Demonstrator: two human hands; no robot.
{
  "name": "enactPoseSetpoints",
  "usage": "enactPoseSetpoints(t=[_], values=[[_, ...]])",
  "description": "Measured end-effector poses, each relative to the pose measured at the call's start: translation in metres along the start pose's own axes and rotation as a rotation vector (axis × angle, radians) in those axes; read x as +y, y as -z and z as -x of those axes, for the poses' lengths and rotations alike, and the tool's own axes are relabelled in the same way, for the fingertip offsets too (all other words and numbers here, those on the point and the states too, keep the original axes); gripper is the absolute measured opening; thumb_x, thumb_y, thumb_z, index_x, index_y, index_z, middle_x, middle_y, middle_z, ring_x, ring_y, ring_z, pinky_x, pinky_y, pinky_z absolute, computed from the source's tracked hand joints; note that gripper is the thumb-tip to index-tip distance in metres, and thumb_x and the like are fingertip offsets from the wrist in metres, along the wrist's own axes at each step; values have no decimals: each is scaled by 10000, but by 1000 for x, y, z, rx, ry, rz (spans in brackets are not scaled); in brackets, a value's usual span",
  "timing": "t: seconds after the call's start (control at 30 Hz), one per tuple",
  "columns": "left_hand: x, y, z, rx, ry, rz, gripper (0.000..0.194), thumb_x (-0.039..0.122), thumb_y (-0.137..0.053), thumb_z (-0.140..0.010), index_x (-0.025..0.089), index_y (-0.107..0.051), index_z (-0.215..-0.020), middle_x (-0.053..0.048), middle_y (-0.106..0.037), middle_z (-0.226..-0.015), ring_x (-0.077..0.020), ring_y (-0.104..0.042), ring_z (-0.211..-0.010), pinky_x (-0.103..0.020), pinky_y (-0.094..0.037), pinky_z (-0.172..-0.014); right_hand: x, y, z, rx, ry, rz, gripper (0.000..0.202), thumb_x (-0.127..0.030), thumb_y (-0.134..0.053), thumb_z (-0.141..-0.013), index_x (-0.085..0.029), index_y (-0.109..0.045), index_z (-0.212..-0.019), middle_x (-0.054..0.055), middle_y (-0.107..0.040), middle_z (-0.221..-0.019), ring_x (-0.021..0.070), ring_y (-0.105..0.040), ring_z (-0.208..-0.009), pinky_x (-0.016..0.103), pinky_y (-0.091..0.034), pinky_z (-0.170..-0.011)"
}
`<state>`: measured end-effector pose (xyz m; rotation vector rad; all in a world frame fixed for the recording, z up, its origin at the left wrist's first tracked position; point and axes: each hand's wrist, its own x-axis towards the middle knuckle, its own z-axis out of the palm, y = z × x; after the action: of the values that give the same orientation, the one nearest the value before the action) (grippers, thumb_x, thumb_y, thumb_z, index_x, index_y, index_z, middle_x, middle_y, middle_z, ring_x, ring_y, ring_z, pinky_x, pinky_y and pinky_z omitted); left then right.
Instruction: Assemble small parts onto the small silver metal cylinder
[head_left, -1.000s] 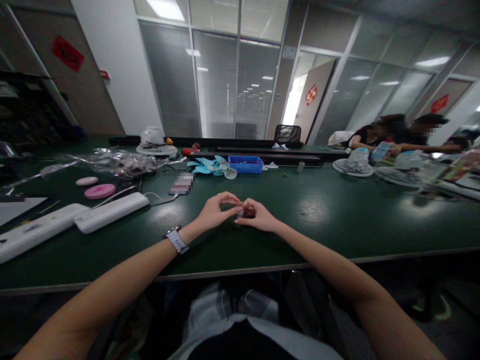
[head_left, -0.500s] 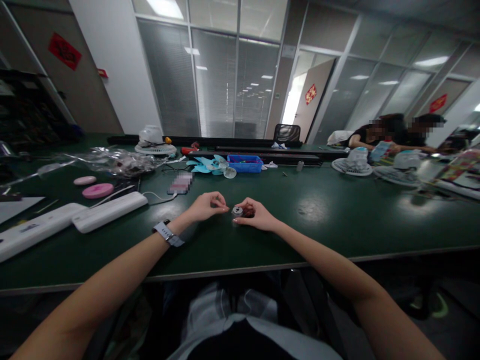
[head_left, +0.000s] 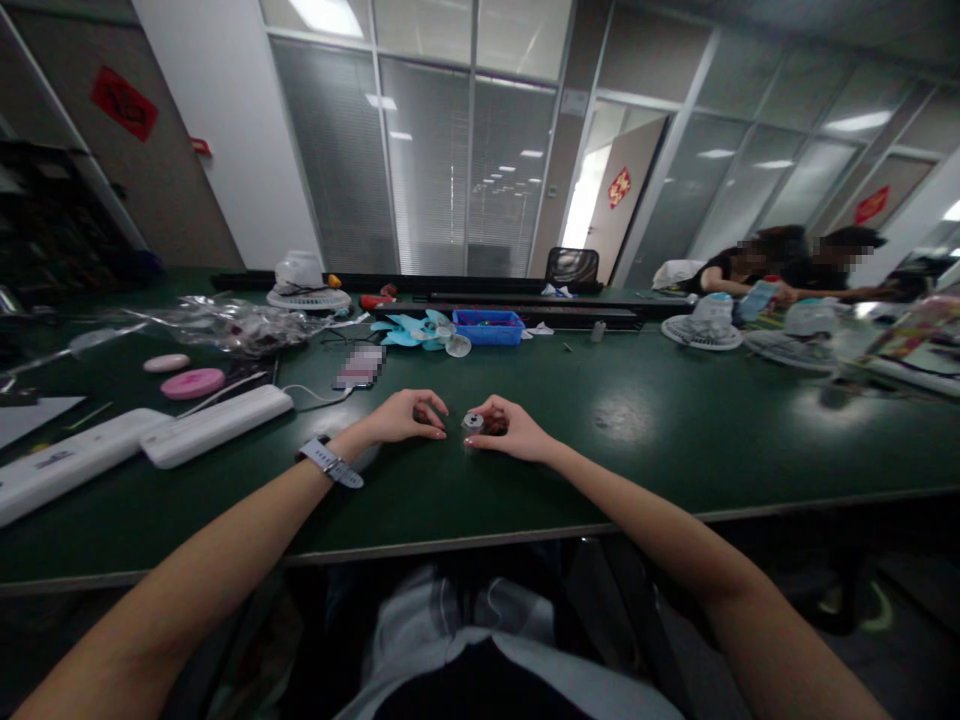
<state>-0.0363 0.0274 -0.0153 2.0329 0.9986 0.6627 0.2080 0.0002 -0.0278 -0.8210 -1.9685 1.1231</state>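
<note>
Upright on the green table (head_left: 675,430), a small silver motor-like cylinder (head_left: 472,423) shows a dark hole in its top. My right hand (head_left: 514,430) grips it from the right, thumb in front and fingers curled behind. To its left, a short gap away, is my left hand (head_left: 405,415). The thumb and fingers of that hand are parted, with nothing seen between them. A watch with a light strap (head_left: 330,462) is on my left wrist. Farther back stands another small grey cylinder (head_left: 598,331), apart from both hands.
White power strips (head_left: 217,425) lie at left, near a pink disc (head_left: 193,383) and a phone (head_left: 360,366) on a cable. Behind are blue fan blades (head_left: 409,330), a blue bin (head_left: 487,330) and crumpled plastic wrap (head_left: 247,325). Fan parts (head_left: 705,332) and two people are at right.
My left hand has drawn back a little to the left from the cylinder, and its thumb and fingers have spread apart. My right hand stays on the cylinder.
</note>
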Motion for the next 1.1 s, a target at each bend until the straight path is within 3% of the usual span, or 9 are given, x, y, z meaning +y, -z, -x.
enactPoseSetpoints(t=[0.1, 0.2, 0.33, 0.47, 0.7, 0.87, 0.93, 1.1], values=[[8, -8, -4, 186, -82, 141, 321, 292, -763, -635, 146, -513, -774, -86, -723, -799, -222, -699, -805, -351, -531, -727, -1, 0, 0, 0, 4, -8, 440, -333, -776, -640, -171, -549, -980, 63, -672, -974, 165, -652, -872, 328, -515, -772], [23, -18, -6, 334, -191, 309, 349, 272, -736, -676, 168, -404, -690, -87, -720, -826, -233, -691, -882, -357, -532, -750, -1, 0, 0, -3, 10, -7, 437, -332, -774, -642, -171, -540, -974, 61, -671, -968, 165, -651, -867, 323, -514, -759], [37, -34, -7, 299, -210, 351, 373, 252, -727, -690, 173, -365, -648, -102, -720, -814, -255, -692, -880, -351, -538, -714, -1, 0, 0, -3, 14, -16, 404, -327, -774, -641, -175, -515, -911, 27, -666, -874, 151, -648, -796, 298, -508, -706], [36, -45, -8, 261, -242, 362, 374, 243, -721, -704, 175, -358, -647, -98, -717, -803, -266, -686, -909, -354, -530, -730, -1, 0, 0, -15, 26, -22, 387, -325, -770, -649, -176, -506, -891, 13, -657, -845, 145, -643, -778, 286, -499, -691], [34, -42, -9, 232, -232, 231, 345, 343, -691, -739, 169, -399, -676, -65, -677, -785, -207, -670, -822, -308, -492, -718, -3, 0, 0, -6, 19, -9, 397, -339, -774, -637, -173, -514, -887, 20, -655, -851, 153, -642, -781, 293, -495, -685], [34, -45, -9, 100, -203, 451, 312, 368, -674, -748, 171, -433, -770, -46, -658, -858, -170, -641, -812, -278, -467, -722, -4, -1, 0, -1, 26, -13, 394, -336, -773, -635, -171, -510, -876, 12, -649, -832, 144, -639, -750, 284, -495, -676], [35, -45, -9, 146, -180, 500, 315, 371, -680, -736, 175, -445, -810, -26, -654, -837, -164, -643, -796, -269, -460, -716, -3, -1, 0, -6, 29, -22, 395, -333, -774, -634, -172, -511, -880, 16, -653, -849, 143, -639, -758, 283, -497, -680], [34, -37, -8, 420, -159, 410, 277, 395, -611, -799, 181, -435, -799, 47, -594, -572, -131, -609, -571, -262, -435, -665, -1, -1, -1, 0, 25, -9, 425, -319, -780, -632, -162, -540, -946, 47, -671, -907, 146, -640, -785, 289, -491, -697]])
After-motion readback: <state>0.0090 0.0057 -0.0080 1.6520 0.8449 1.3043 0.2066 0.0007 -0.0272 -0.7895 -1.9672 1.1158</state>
